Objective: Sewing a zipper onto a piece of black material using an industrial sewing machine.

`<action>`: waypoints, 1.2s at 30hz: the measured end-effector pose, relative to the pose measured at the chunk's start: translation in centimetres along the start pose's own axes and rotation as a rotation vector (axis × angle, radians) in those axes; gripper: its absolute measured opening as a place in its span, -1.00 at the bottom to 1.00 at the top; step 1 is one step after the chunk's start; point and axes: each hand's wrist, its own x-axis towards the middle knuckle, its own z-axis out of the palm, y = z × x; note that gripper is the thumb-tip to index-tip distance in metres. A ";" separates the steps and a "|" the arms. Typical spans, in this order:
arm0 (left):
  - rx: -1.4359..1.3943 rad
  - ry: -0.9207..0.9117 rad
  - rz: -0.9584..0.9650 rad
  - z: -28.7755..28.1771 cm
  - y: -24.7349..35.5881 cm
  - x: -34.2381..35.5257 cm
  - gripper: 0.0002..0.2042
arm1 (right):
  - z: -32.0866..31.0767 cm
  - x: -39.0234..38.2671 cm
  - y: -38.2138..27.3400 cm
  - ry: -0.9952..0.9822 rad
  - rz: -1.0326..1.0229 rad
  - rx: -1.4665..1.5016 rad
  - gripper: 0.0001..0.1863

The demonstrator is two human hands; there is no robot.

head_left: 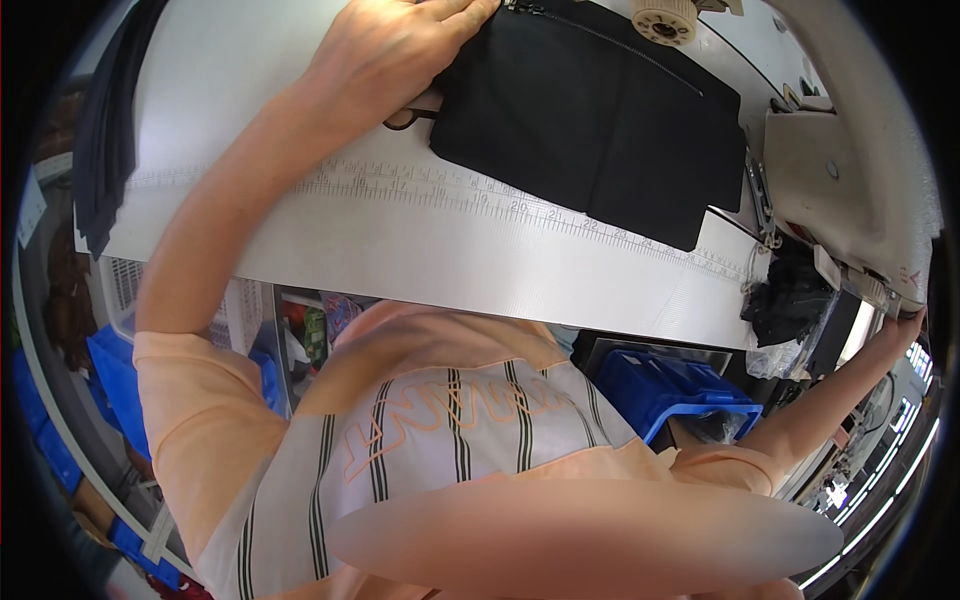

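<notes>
A black fabric panel with a zipper along its far part lies on the white table. My left hand rests flat at the panel's left edge, by the zipper's end, with its fingers stretched out. The top of the picture cuts off part of that hand. Beside my left wrist, a dark loop like a scissors handle pokes out from under the panel. Far out to the right, my right hand touches the end of a light-coloured sewing machine. The machine hides most of its fingers.
Ruler markings run across the white table. A stack of dark fabric hangs over its left end. A round dial sits above the panel. Black cloth bunches below the machine. A blue bin stands under the table.
</notes>
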 end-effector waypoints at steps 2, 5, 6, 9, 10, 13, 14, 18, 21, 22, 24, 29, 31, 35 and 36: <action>0.012 0.004 0.016 -0.2 0.1 0.1 -0.49 | 0.0 0.1 0.0 0.014 0.041 0.023 -0.52; 0.009 -0.007 -0.013 -0.2 0.3 0.2 -0.48 | 0.1 -0.4 0.4 -0.024 0.028 0.073 -0.51; -0.008 0.000 -0.031 -0.1 0.4 0.2 -0.48 | 0.2 -0.7 0.6 -0.065 0.017 0.087 -0.51; -0.012 0.021 -0.040 0.0 0.5 0.2 -0.48 | 0.3 -1.6 1.4 -0.077 -0.060 0.137 -0.49; 0.002 0.036 -0.029 0.0 0.5 0.2 -0.48 | 0.4 -1.9 1.7 -0.084 -0.089 0.152 -0.46; 0.041 0.032 -0.006 0.0 0.5 0.2 -0.49 | 0.5 -2.6 2.3 -0.131 -0.138 0.188 -0.42; 0.042 0.033 -0.005 0.0 0.5 0.2 -0.49 | 0.5 -2.8 2.5 -0.130 -0.146 0.194 -0.40; 0.043 0.062 -0.013 0.1 0.4 0.2 -0.49 | 0.6 -3.2 3.2 -0.173 -0.196 0.224 -0.42; -0.002 0.076 0.040 0.0 0.0 -0.1 -0.52 | 0.7 -3.1 3.5 -0.120 -0.214 0.268 -0.50; -0.077 0.062 0.070 0.0 -0.1 -0.3 -0.54 | 0.7 -3.1 3.6 -0.112 -0.217 0.279 -0.52; -0.135 0.043 0.065 0.2 -0.3 -0.5 -0.56 | 0.7 -2.9 3.6 -0.104 -0.218 0.291 -0.54; -0.229 0.066 0.075 0.6 -0.5 -0.2 -0.58 | 0.5 -2.6 3.5 -0.052 -0.206 0.218 -0.44; -0.201 0.134 0.133 0.4 -0.5 0.1 -0.58 | 0.5 -2.7 3.5 -0.092 -0.213 0.240 -0.44; -0.202 0.022 0.027 -0.4 -0.4 0.1 -0.59 | 0.6 -3.0 3.5 -0.101 -0.201 0.261 -0.47; -0.170 0.051 0.038 -0.4 -0.4 0.2 -0.59 | 0.6 -3.1 3.5 -0.101 -0.200 0.261 -0.47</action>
